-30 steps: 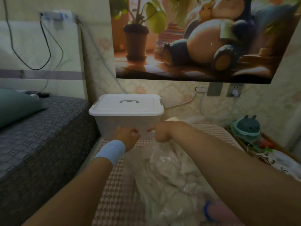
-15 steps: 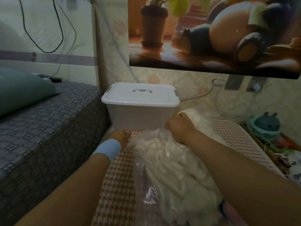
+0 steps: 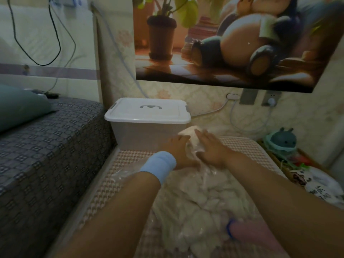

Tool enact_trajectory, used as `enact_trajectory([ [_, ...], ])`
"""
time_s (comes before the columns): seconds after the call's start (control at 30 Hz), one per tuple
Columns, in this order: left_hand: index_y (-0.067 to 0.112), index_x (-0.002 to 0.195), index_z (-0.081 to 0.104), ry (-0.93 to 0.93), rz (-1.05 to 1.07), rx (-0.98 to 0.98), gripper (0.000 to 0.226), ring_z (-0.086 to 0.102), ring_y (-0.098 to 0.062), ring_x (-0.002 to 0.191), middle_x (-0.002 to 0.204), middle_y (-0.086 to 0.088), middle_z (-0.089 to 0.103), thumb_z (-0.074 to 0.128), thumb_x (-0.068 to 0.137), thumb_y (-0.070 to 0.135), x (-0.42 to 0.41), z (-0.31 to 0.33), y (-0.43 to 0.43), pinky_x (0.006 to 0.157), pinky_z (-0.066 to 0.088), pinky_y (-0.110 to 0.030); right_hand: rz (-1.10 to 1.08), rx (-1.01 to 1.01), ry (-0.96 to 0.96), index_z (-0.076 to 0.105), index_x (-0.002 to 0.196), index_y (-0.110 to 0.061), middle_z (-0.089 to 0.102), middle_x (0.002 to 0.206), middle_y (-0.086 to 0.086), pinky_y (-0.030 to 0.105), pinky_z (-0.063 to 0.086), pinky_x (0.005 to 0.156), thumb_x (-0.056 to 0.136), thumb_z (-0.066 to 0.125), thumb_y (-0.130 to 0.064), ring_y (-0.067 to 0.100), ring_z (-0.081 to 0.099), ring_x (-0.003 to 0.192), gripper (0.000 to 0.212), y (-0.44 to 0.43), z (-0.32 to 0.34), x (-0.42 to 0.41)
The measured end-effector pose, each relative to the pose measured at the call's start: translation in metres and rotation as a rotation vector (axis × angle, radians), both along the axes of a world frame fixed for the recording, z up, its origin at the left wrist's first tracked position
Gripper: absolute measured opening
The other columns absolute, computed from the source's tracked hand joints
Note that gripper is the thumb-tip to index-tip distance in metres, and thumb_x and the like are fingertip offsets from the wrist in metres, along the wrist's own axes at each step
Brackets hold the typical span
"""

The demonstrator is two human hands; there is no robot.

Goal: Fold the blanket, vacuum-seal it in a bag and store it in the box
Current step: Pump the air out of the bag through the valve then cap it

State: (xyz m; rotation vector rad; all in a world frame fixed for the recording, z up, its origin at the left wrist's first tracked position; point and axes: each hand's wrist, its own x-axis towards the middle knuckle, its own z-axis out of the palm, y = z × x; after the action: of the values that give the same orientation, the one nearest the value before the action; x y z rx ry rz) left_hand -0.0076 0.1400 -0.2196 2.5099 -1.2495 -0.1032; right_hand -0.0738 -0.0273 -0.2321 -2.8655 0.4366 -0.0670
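Observation:
A white blanket sealed in a clear vacuum bag (image 3: 201,200) lies crumpled on a checked mat, its far end folded up against the box. My left hand (image 3: 179,152), with a blue wristband, and my right hand (image 3: 211,146) press side by side on that far end, fingers fairly straight. A translucent storage box with a white lid (image 3: 149,113) stands just beyond the hands, lid on. A pink pump with a blue ring (image 3: 240,229) lies on the bag's near end.
The checked mat (image 3: 119,175) covers a low surface. A bed with a dark patterned cover (image 3: 46,146) runs along the left. A teal toy (image 3: 281,140) and clutter sit in a crate at right. Cables and sockets hang on the wall behind.
Both hands moved from gripping the bag's far edge to pressing flat on its folded end, closer together. The bagged blanket now lies lower and flatter.

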Motion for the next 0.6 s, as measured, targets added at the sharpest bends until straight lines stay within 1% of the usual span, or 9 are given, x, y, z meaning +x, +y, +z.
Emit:
enact_trajectory([
  [0.03,0.031,0.152,0.003,0.027,-0.018,0.132,0.115,0.012,-0.026,0.147,0.161,0.000,0.004,0.071,0.066,0.067,-0.001,-0.011,-0.009,0.116,0.022,-0.043,0.018,0.039,0.063,-0.010,0.157,-0.033,-0.019,0.165,0.004,0.048,0.005,0.123,0.095,0.057,-0.046,0.028,-0.011,0.153,0.092,-0.004,0.000,-0.004],
  [0.07,0.035,0.150,-0.013,0.070,-0.027,0.214,0.129,0.002,-0.026,0.148,0.160,0.004,-0.012,0.074,0.060,0.069,0.005,-0.024,-0.010,0.118,0.018,-0.046,0.025,0.060,0.120,-0.014,0.156,-0.035,-0.024,0.163,0.004,0.047,0.004,0.124,0.092,0.061,-0.051,0.029,-0.014,0.152,0.100,-0.004,-0.002,-0.005],
  [0.1,0.038,0.146,-0.022,0.126,-0.036,0.238,0.137,-0.004,-0.026,0.148,0.158,0.006,-0.023,0.077,0.057,0.068,0.010,-0.035,-0.012,0.118,0.017,-0.047,0.013,0.062,0.185,-0.017,0.154,-0.039,-0.029,0.162,0.001,0.049,0.003,0.123,0.086,0.066,-0.057,0.030,-0.017,0.151,0.110,-0.005,-0.002,-0.005],
  [0.17,0.039,0.141,-0.032,0.212,-0.025,0.237,0.145,-0.009,-0.024,0.148,0.152,0.009,-0.035,0.080,0.052,0.068,0.021,-0.051,-0.014,0.118,0.017,-0.048,-0.022,0.021,0.316,-0.022,0.150,-0.046,-0.034,0.159,-0.005,0.055,0.004,0.122,0.071,0.071,-0.072,0.033,-0.020,0.150,0.125,-0.008,-0.002,0.001],
  [0.27,0.036,0.137,-0.039,0.271,0.044,0.342,0.149,-0.013,-0.026,0.147,0.147,0.010,-0.044,0.075,0.050,0.075,0.037,-0.067,-0.026,0.118,0.016,-0.050,-0.061,-0.050,0.449,-0.025,0.145,-0.053,-0.036,0.158,-0.010,0.063,0.006,0.119,0.057,0.066,-0.087,0.038,-0.018,0.150,0.132,-0.019,-0.012,0.015],
  [0.33,0.036,0.136,-0.040,0.279,0.056,0.442,0.149,-0.011,-0.030,0.147,0.146,0.009,-0.045,0.069,0.047,0.082,0.048,-0.076,-0.036,0.116,0.017,-0.054,-0.066,-0.091,0.514,-0.027,0.144,-0.054,-0.036,0.158,-0.010,0.063,0.006,0.119,0.056,0.064,-0.090,0.039,-0.018,0.149,0.132,-0.028,-0.023,0.026],
  [0.43,0.035,0.136,-0.040,0.297,0.065,0.525,0.148,-0.011,-0.031,0.147,0.146,0.008,-0.045,0.064,0.045,0.087,0.058,-0.084,-0.047,0.116,0.016,-0.056,-0.073,-0.139,0.527,-0.027,0.145,-0.052,-0.036,0.158,-0.007,0.061,0.005,0.120,0.054,0.063,-0.092,0.040,-0.021,0.148,0.134,-0.034,-0.036,0.034],
  [0.53,0.032,0.139,-0.037,0.282,0.079,0.489,0.145,-0.013,-0.031,0.146,0.147,0.005,-0.043,0.066,0.051,0.083,0.056,-0.082,-0.050,0.116,0.015,-0.055,-0.106,-0.126,0.495,-0.028,0.145,-0.052,-0.037,0.158,-0.007,0.061,0.002,0.120,0.052,0.063,-0.092,0.042,-0.027,0.146,0.136,-0.036,-0.045,0.038],
  [0.6,0.033,0.141,-0.034,0.252,0.112,0.430,0.144,-0.014,-0.032,0.146,0.148,0.003,-0.042,0.068,0.051,0.081,0.046,-0.078,-0.042,0.117,0.015,-0.054,-0.125,-0.119,0.459,-0.029,0.144,-0.053,-0.039,0.157,-0.007,0.065,0.002,0.118,0.049,0.063,-0.093,0.043,-0.031,0.144,0.138,-0.029,-0.045,0.033],
])
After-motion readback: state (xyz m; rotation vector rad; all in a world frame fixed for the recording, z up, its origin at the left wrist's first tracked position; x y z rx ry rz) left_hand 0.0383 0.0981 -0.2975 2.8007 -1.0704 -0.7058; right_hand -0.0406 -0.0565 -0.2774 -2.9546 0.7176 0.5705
